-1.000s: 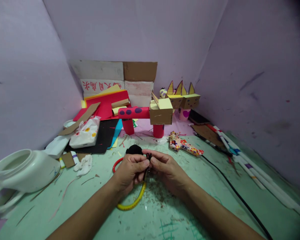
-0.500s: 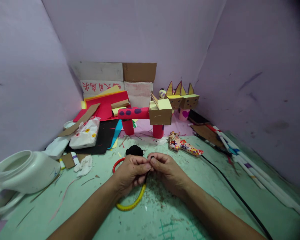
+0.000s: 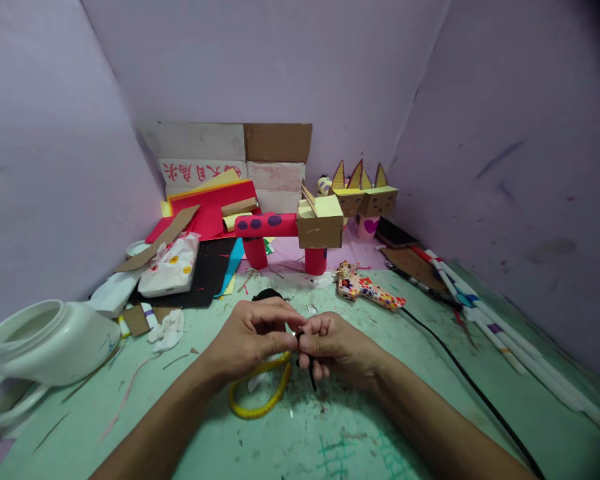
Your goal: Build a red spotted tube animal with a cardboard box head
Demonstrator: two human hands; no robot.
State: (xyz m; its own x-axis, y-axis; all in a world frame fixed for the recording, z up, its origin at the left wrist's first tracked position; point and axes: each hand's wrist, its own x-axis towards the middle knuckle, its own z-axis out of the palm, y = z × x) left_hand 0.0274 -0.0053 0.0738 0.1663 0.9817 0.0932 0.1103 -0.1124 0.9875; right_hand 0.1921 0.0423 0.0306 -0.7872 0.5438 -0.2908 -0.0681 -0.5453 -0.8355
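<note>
Both hands meet over the table's middle, fingertips close together. My right hand (image 3: 333,347) pinches a thin black strand (image 3: 313,379), likely yarn, whose end hangs below its fingers. With thumb and forefinger my left hand (image 3: 260,337) pinches at the same small black bit; a tiny bright spot shows there, too small to name. Behind my left hand lies a fuzzy black bundle (image 3: 267,294), mostly hidden. Below the hands a yellow loop with small dark marks (image 3: 253,415) rests on the green table (image 3: 260,453), its upper part covered by my left hand.
A red spotted cardboard animal (image 3: 266,225) stands ahead, with more box-headed figures (image 3: 379,200) behind it. At right lie a flower-patterned glue gun (image 3: 370,293) with a black cord and long white tubes (image 3: 520,353). A white pot (image 3: 55,340) and a tissue pack (image 3: 170,267) are left.
My left hand has shifted and lifted its fingers, now covering more of the black bundle and the loop's red part. The black strand's end now hangs below my right hand.
</note>
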